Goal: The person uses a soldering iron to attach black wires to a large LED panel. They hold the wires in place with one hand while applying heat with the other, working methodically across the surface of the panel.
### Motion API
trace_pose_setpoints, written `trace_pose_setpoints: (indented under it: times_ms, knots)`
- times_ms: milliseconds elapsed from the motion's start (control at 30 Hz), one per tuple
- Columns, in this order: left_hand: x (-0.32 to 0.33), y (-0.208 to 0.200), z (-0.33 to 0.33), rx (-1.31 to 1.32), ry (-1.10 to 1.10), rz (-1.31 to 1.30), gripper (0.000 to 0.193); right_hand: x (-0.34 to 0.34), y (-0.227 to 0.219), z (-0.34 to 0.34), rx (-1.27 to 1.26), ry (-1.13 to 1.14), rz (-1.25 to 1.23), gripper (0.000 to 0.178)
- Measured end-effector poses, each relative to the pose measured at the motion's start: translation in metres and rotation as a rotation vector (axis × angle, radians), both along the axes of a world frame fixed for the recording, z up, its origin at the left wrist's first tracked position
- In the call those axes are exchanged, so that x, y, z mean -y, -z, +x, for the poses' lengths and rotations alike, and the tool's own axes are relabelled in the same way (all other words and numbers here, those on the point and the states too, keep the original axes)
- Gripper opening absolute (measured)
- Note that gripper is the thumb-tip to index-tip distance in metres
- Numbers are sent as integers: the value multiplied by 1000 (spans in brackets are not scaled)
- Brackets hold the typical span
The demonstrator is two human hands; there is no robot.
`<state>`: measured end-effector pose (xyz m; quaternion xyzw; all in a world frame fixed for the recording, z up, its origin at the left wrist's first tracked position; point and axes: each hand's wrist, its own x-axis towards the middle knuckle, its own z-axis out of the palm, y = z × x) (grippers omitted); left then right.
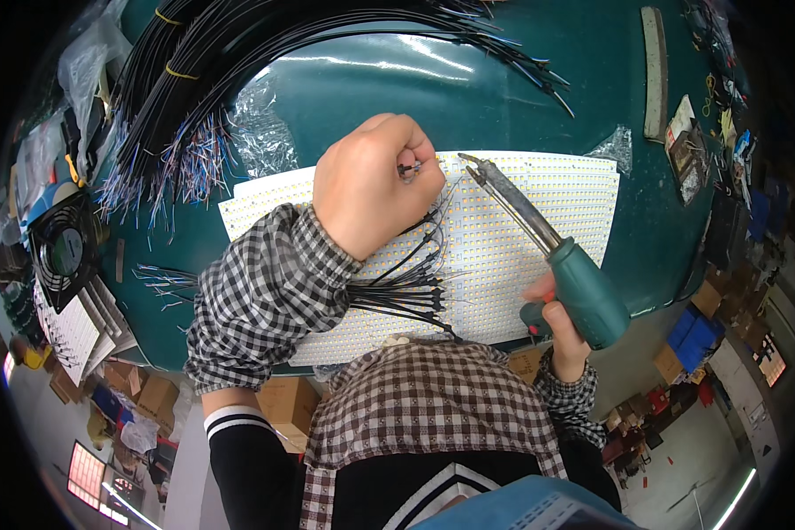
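My left hand (378, 181) is closed in a fist above a large white LED panel (539, 203), its back turned up. A small dark and silvery bit, perhaps wire, shows between the curled fingers; most of it is hidden. A soldering iron (592, 296) with a green, gun-shaped handle sits in my right hand (564, 331), and its metal tip points up and left over the panel, just right of my left fist. Several short black cables (406, 296) lie across the panel below my left hand, their thin wire ends along its middle strip.
A thick bundle of black cables (203, 71) with stripped coloured ends fills the far left of the green table (371, 97). A black fan (62, 247) and stacked white panels (75, 331) stand at the left. A long grey bar (654, 75) lies far right.
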<state>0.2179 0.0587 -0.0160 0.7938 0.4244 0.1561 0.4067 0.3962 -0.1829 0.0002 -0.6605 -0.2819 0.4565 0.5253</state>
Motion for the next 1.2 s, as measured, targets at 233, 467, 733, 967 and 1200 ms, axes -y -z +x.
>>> trace_pose_setpoints:
  times_ms: [233,467,733,967,1200]
  knots:
    - [5,-27,-10,39,124,377,21,-1,-4,-3,34,21,-54,59]
    - [27,-36,-29,-80,210,7,19,-5,-1,3,-16,66,66,63]
    - [17,-35,-26,-76,185,159,11,8,5,3,-51,116,116,63]
    - [16,-21,-13,0,183,207,8,10,2,2,-53,102,110,65]
    - [16,-11,-12,75,112,70,9,11,3,2,-58,72,63,68]
